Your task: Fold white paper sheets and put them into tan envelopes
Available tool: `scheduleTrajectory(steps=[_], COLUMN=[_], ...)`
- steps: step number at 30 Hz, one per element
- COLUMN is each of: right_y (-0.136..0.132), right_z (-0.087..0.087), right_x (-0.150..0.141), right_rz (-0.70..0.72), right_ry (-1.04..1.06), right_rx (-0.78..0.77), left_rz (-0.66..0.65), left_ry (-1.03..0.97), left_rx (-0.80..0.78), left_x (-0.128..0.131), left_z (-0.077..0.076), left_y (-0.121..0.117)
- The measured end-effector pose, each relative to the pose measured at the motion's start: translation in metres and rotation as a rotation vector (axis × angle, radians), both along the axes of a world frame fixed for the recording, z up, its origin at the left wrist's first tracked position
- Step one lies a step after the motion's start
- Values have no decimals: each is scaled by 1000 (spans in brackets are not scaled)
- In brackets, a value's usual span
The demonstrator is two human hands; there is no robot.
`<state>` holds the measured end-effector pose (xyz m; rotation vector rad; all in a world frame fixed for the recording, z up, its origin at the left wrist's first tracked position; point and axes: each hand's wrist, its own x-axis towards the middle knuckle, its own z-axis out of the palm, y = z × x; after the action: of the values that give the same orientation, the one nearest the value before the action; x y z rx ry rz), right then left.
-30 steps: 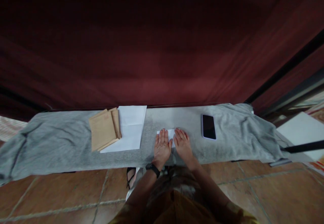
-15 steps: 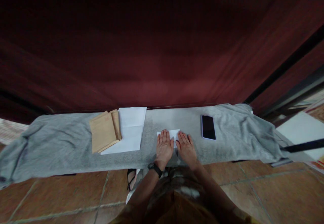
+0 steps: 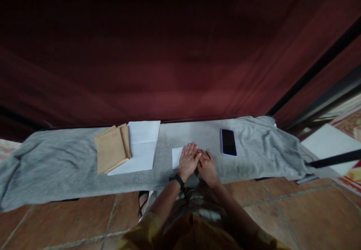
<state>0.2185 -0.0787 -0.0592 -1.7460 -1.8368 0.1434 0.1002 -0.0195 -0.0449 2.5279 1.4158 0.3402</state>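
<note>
A small piece of folded white paper (image 3: pixel 176 157) lies flat on the grey cloth in front of me. My left hand (image 3: pixel 188 161) rests on it palm down, fingers stretched out, and covers much of its right part. Close beside it, my right hand (image 3: pixel 207 166) lies with fingers extended at the paper's right end. The left thumb meets or overlaps the right fingers. A dark watch is on my left wrist. What lies under both palms is hidden.
Brown paper envelopes (image 3: pixel 110 150) overlap larger white sheets (image 3: pixel 143 144) on the left. A phone (image 3: pixel 228 142) with a pale purple edge lies to the right. Grey cloth (image 3: pixel 258 152) covers the narrow surface. A dark red panel (image 3: pixel 175 73) rises behind it.
My left hand has slid right across the paper, uncovering its left part and coming up against my right hand. The right fingers are now drawn closer together.
</note>
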Motion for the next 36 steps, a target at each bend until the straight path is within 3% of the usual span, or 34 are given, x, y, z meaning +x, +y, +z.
scheduleTrajectory(steps=[13, 26, 36], right_y=[-2, -3, -4], right_z=[3, -1, 4], right_x=[7, 7, 4], right_rz=[-102, -121, 39], right_ry=[250, 280, 49], right_rx=[32, 18, 1], left_rz=[-98, -175, -215], left_ry=[35, 63, 46], left_rx=[80, 96, 59], left_x=[-9, -15, -21], left_z=[-1, -7, -1], left_y=[-9, -38, -62])
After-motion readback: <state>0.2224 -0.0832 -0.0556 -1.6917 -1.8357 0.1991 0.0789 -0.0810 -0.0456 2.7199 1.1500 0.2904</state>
